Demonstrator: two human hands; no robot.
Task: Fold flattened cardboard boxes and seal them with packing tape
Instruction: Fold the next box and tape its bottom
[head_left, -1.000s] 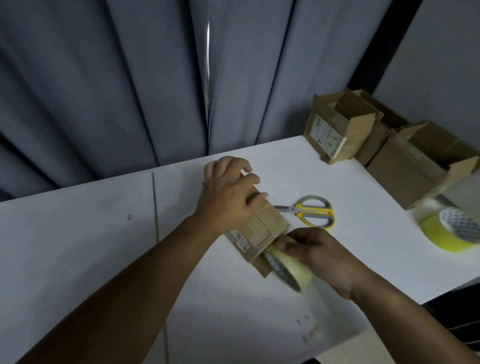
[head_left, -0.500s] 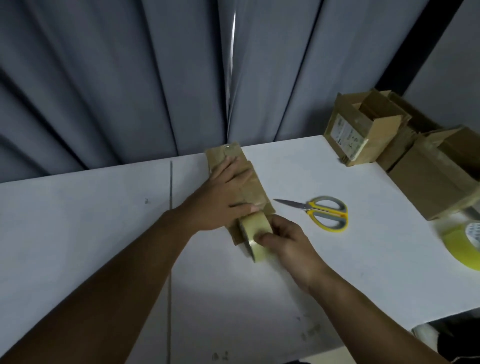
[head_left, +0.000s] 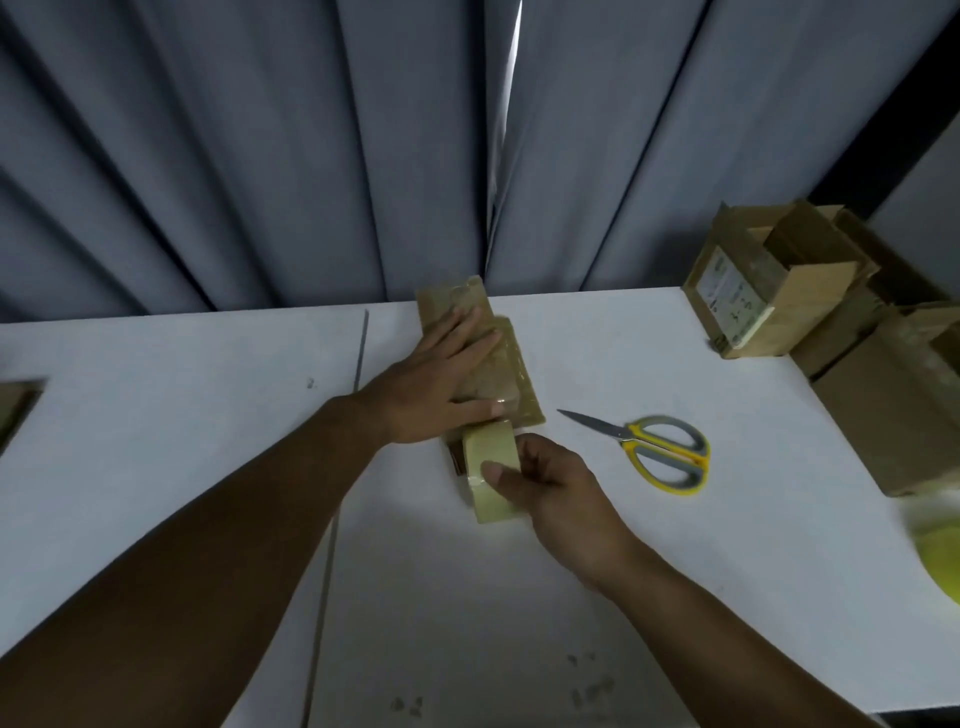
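A small brown cardboard box (head_left: 511, 364) lies on the white table (head_left: 182, 415) near its far edge, with shiny tape along its top. My left hand (head_left: 441, 384) presses flat on the box, fingers straight and pointing away from me. At the box's near end my right hand (head_left: 550, 483) grips a pale yellow roll of packing tape (head_left: 485, 457), thumb on its outer face. The roll touches the box's near end.
Yellow-handled scissors (head_left: 654, 449) lie shut to the right of the box. Several folded cardboard boxes (head_left: 779, 291) stand at the back right corner. A yellow tape roll (head_left: 940, 556) sits at the right edge. A brown flat piece (head_left: 15, 405) shows at the left edge.
The box has turned to lie lengthwise away from me. My left hand went from curled over it to flat on top. My right hand brought the tape roll up to the box's near end.
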